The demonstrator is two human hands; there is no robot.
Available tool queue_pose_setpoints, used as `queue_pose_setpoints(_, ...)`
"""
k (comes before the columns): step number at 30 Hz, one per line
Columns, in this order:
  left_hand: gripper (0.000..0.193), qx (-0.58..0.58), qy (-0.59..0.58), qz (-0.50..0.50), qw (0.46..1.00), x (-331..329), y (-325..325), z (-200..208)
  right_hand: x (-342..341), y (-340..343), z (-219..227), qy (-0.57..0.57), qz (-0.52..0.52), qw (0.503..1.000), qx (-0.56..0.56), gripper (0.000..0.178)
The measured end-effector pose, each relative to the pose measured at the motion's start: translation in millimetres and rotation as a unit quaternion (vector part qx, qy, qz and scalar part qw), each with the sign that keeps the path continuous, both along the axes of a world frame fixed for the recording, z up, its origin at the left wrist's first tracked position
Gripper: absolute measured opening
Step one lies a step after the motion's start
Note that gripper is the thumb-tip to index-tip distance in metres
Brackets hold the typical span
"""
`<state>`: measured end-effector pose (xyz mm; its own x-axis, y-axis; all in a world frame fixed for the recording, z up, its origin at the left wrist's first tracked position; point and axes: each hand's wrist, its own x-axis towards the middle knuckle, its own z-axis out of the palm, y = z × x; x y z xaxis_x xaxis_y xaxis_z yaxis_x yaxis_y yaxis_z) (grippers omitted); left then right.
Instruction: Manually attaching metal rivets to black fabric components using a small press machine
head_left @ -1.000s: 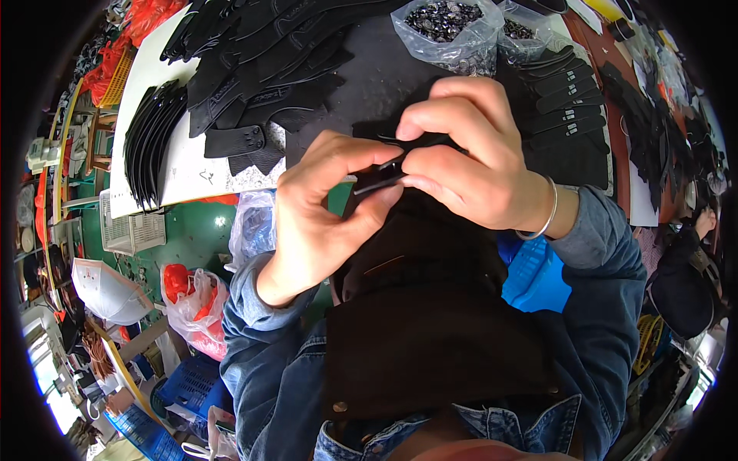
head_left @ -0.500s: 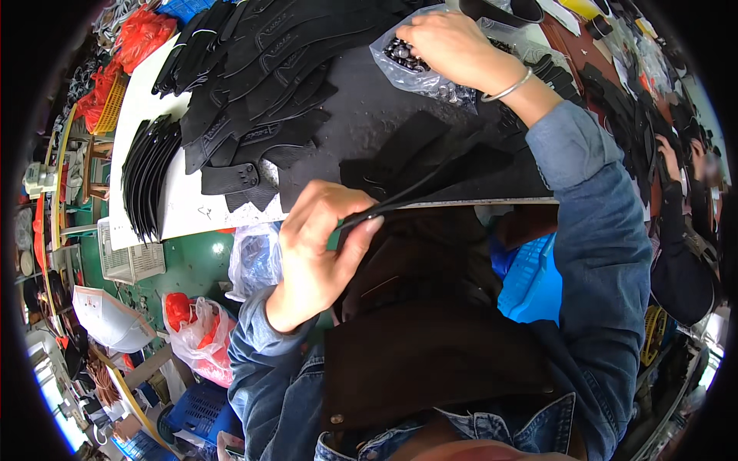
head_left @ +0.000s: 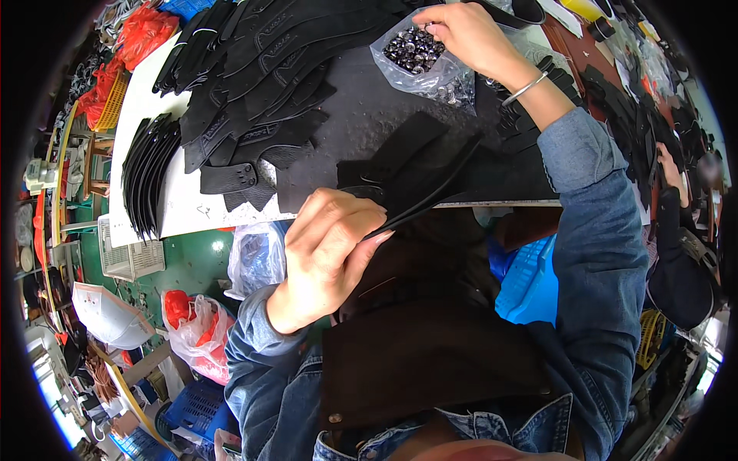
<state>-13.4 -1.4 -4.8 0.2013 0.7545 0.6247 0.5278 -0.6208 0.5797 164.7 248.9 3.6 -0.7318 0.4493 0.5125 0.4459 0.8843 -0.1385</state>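
Observation:
My left hand (head_left: 324,250) is closed, with thumb and fingers pinching a black leather strap (head_left: 442,184) at the table's near edge. The strap runs up and to the right, and its held end is hidden by the fingers. My right hand (head_left: 478,40) is over the far rim of a clear plastic bag (head_left: 452,77). Its thumb and forefinger are pinched together; whatever may be between them is too small to make out. Inside the bag lie many shiny dark metal studs (head_left: 413,51). A flat black leather piece (head_left: 407,146) rests beside the strap.
Stacked black leather pieces (head_left: 265,58) cover the table's far left. A fanned bundle of black strips (head_left: 150,177) lies at the left edge of the white tabletop (head_left: 192,219). Below the table are a blue basket (head_left: 530,280) and plastic bags (head_left: 257,261). Another person's hand (head_left: 673,173) shows at far right.
My right hand has lifted out of the studs and shifted slightly up and right, uncovering them. My left hand has lowered and tilted the strap a little.

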Motion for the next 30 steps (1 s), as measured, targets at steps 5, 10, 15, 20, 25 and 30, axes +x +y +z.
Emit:
queue_pose_setpoints(5, 0.027, 0.024, -0.008, 0.019, 0.999, 4.3, 1.9, 1.9, 0.3, -11.0, 8.1, -0.047, -0.126, 0.991, -0.008, 0.016)
queue_pose_setpoints(10, 0.029, 0.062, -0.018, 0.043, 0.997, 2.4, 3.1, 1.0, -12.0, -96.9, 28.5, 0.032, 0.089, 0.941, -0.325, 0.013)
queue_pose_setpoints(15, 0.030, 0.118, -0.040, 0.048, 0.991, 5.0, 8.0, 2.9, -12.2, -148.7, 27.4, 0.065, 0.190, 0.895, -0.398, 0.016)
queue_pose_setpoints(20, 0.031, 0.103, -0.044, 0.040, 0.993, 6.4, 4.5, 4.1, -12.2, -158.3, 20.7, 0.099, 0.175, 0.886, -0.418, 0.017)
queue_pose_setpoints(25, 0.028, 0.012, -0.061, 0.054, 0.997, 6.8, -1.6, 11.1, -8.8, -167.9, 16.7, 0.155, 0.205, 0.923, -0.287, 0.018)
queue_pose_setpoints(30, 0.027, -0.019, -0.098, 0.052, 0.994, 7.3, -6.7, 8.6, -8.2, -174.1, 14.9, 0.141, 0.208, 0.955, -0.158, 0.035)
